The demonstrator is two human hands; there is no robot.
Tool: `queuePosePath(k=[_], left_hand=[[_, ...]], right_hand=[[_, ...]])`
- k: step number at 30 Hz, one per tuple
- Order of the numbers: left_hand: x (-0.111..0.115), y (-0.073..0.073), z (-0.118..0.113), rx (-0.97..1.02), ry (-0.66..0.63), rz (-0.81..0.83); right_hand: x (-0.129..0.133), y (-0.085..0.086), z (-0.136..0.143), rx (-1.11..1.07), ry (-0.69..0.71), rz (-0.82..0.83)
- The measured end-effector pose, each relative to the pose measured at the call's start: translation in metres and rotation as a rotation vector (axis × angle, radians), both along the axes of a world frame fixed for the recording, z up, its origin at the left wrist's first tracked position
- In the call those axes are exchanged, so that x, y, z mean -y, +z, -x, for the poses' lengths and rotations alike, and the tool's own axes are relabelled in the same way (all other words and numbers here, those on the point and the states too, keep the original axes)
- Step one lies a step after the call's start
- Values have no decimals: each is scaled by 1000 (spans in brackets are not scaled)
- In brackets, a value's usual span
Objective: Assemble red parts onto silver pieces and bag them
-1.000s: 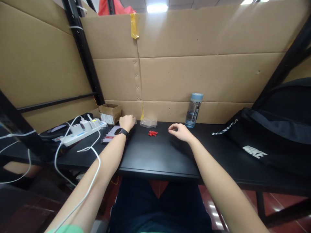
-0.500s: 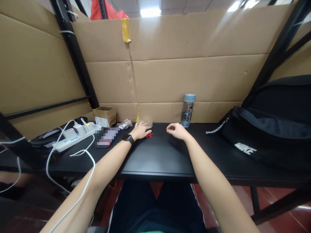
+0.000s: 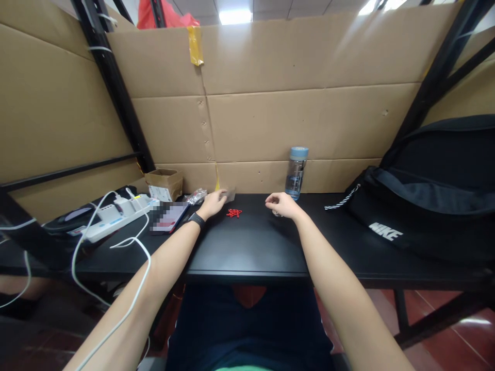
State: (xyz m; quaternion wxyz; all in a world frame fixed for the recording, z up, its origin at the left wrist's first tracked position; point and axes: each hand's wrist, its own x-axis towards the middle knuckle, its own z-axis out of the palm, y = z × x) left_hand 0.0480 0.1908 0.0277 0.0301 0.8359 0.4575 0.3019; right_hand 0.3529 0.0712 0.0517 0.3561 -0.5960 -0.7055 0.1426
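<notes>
My left hand (image 3: pixel 214 202), with a dark watch band at the wrist, is closed on the edge of a small clear plastic piece (image 3: pixel 231 194) near the back of the black table (image 3: pixel 247 252). Just right of and below that hand lies a small heap of red pieces (image 3: pixel 234 213). My right hand (image 3: pixel 282 204) hovers over the table in front of the water bottle (image 3: pixel 295 175), fingers curled together. Something small and shiny shows beneath its fingers, too small to name.
At the left are a power strip (image 3: pixel 116 221) with white cables, a phone-like item (image 3: pixel 169 217), an open cardboard box (image 3: pixel 166 184) and a crumpled clear bag (image 3: pixel 196 196). A black backpack (image 3: pixel 425 206) fills the right. Cardboard (image 3: pixel 247 123) stands behind.
My left hand has moved left off the red pieces, and its fingers have closed on the plastic piece, which shifted left. The red heap is fully visible. A shiny item now shows under my right hand.
</notes>
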Motion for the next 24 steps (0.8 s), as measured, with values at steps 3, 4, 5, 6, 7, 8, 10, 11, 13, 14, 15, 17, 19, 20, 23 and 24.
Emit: queuePosePath(k=[3, 4, 5, 6, 7, 8, 10, 11, 13, 14, 15, 17, 19, 20, 23, 24], left_hand=[[-5, -3, 4, 31, -28, -19], [-7, -5, 4, 43, -30, -31], [-8, -6, 4, 54, -28, -46], [-10, -7, 4, 64, -23, -64], [-11, -8, 4, 72, -18, -82], [-13, -9, 4, 79, -13, -100], [-15, -10, 3, 85, -7, -132], [-16, -10, 3, 87, -6, -144], [-17, -11, 3, 88, -6, -166], [-18, -12, 3, 88, -7, -178], [-19, -13, 3, 87, -9, -189], [-21, -15, 4, 84, -20, -199], [-22, -17, 4, 79, -27, -194], [-23, -18, 4, 75, -25, -192], [-20, -16, 3, 66, 11, -249], [-19, -15, 3, 70, 33, -285]], right_hand=[[-1, -1, 0, 9, 12, -1], [-1, -1, 0, 16, 12, -5], [-1, -1, 1, 24, 10, -10], [-1, 0, 1, 30, 6, -14], [-1, 0, 1, 33, 3, -17], [-1, 0, 1, 32, 0, -19], [-2, 0, 2, 19, -2, -12], [-2, 0, 2, 9, -1, -5], [-2, -1, 2, -14, 6, 14], [-2, -1, 2, -22, 8, 20], [-3, -1, 2, -24, 10, 22], [-3, -2, 1, -20, 7, 18], [-3, -2, 1, -11, 4, 15], [-3, -1, 1, -9, 5, 15], [-2, -1, 1, -14, 9, 20], [-2, -1, 2, -16, 9, 23]])
